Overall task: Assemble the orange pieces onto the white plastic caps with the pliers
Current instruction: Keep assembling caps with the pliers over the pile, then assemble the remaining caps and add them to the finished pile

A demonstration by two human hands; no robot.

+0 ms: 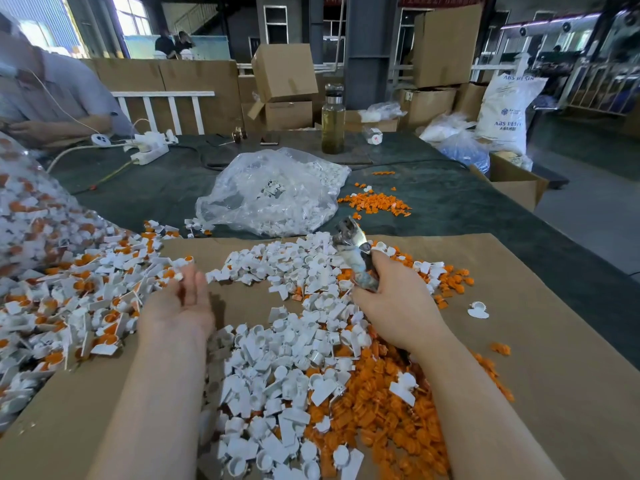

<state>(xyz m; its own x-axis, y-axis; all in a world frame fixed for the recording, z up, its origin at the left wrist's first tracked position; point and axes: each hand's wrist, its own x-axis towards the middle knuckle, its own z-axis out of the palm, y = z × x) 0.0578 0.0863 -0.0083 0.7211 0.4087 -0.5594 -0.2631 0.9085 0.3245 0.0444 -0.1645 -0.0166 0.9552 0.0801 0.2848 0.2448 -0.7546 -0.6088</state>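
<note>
Workshop floor with stacked cardboard boxes [284, 71] at twelve o'clock; in front of them, a dark green table cover [450, 199] carrying a brown cardboard sheet [554, 358] as the work surface.

Left hand [180, 303]: palm up, fingers loosely extended and blurred, holding nothing that can be made out. It hovers at ten o'clock of the sheet's centre, beside a heap of assembled caps [69, 306], white with orange inserts, which runs off to nine o'clock.

Right hand [394, 303]: fingers wrapped round the handles of the pliers [353, 251], tool head pointing to twelve o'clock. Whether the jaws hold a part cannot be told; the head is blurred.

White plastic caps [277, 375]: loose pile between the two forearms, extending to twelve o'clock past the pliers. Orange pieces [381, 410]: loose pile touching the white pile on its three o'clock side, under the right forearm. A second, smaller scatter of orange pieces lies on the green cover at one o'clock.

Clear plastic bag [273, 192] of white parts at twelve o'clock, beyond the sheet. Glass bottle [333, 119] upright behind it. Power strip [150, 150] at eleven o'clock. Another person [52, 91] sits at ten o'clock. White resin sack [505, 112] at two o'clock.
</note>
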